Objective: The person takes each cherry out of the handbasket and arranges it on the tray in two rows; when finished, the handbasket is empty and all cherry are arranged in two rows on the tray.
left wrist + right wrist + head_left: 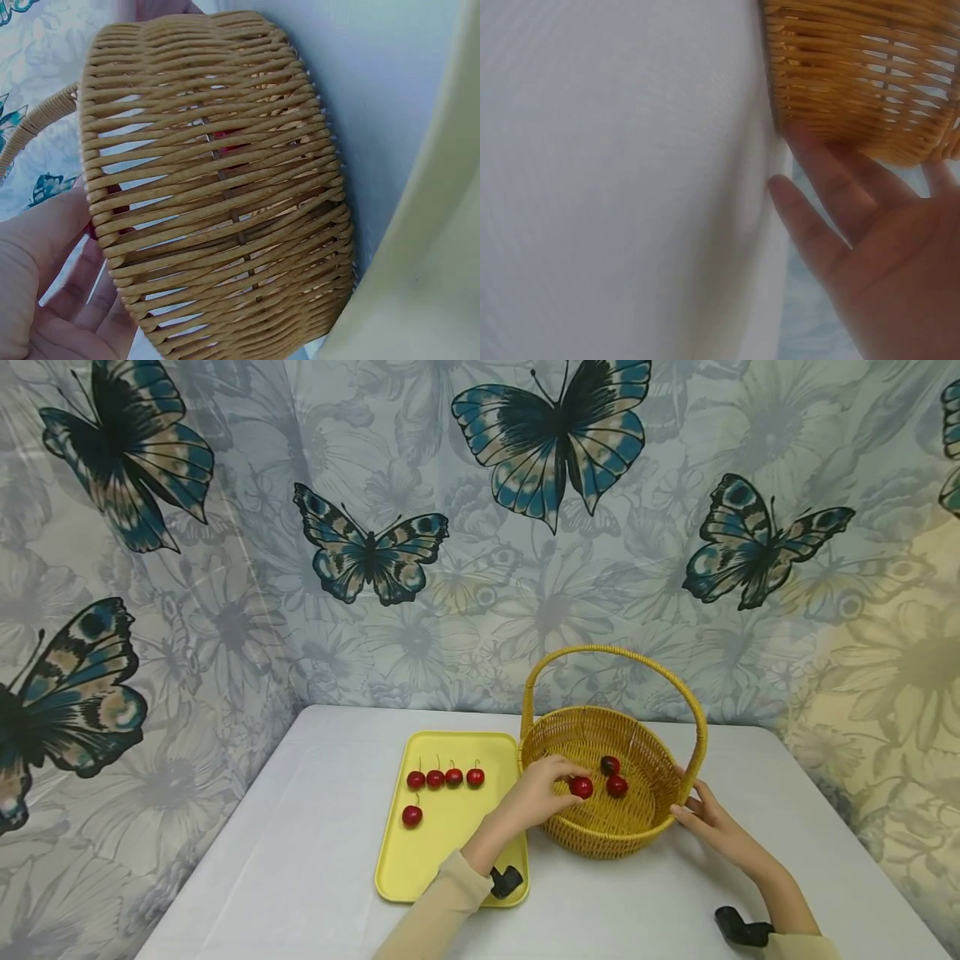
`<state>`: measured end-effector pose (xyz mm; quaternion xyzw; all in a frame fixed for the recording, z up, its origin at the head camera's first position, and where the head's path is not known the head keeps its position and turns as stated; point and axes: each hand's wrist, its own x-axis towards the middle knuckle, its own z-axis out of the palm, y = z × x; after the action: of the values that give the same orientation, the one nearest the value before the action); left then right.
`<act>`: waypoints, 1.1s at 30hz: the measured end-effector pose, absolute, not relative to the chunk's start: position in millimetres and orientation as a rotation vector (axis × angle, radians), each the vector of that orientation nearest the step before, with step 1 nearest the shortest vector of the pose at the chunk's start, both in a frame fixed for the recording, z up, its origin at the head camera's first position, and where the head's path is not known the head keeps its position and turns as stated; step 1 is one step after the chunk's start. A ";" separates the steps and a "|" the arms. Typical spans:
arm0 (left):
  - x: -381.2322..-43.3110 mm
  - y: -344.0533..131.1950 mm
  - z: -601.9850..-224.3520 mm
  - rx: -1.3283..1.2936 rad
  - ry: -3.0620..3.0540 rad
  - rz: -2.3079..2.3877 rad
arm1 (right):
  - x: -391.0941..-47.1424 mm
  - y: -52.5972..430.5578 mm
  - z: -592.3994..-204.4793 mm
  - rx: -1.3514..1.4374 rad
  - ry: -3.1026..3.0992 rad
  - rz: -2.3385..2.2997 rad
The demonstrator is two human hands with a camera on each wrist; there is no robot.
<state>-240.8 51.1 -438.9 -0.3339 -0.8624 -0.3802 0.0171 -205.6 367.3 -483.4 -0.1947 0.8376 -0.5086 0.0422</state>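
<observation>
Over the left part of the wicker basket, my left hand pinches a red cherry between thumb and fingers. In the left wrist view, the basket's woven side hides most of that cherry. Two more cherries lie inside the basket. My right hand holds the basket's right side near the handle base, and the right wrist view shows its fingers against the weave. Left of the basket, a yellow tray bears several cherries with stems, most in a row, one below it.
The basket's tall arched handle rises above the bowl. A white cloth covers the table. Behind stands a flowered backdrop with butterflies. Black wrist straps show by both sleeves.
</observation>
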 end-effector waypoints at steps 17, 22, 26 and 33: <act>-226.8 16.6 -445.9 -1.047 -2.564 -1.246 | -205.8 368.3 -484.5 -0.591 2.546 -1.567; -226.3 0.3 -447.9 -1.029 -2.567 -1.226 | -205.5 368.1 -483.8 -0.591 2.555 -1.561; -225.7 -13.3 -447.7 -1.015 -2.564 -1.235 | -205.3 368.9 -483.5 -0.597 2.554 -1.562; -225.1 -35.7 -450.3 -1.007 -2.567 -1.208 | -204.8 369.2 -483.6 -0.605 2.559 -1.560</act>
<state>-225.1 -35.7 -450.3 -0.3339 -0.8508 -0.4005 0.0655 -204.8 369.2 -483.6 -0.1976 0.8363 -0.5097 0.0423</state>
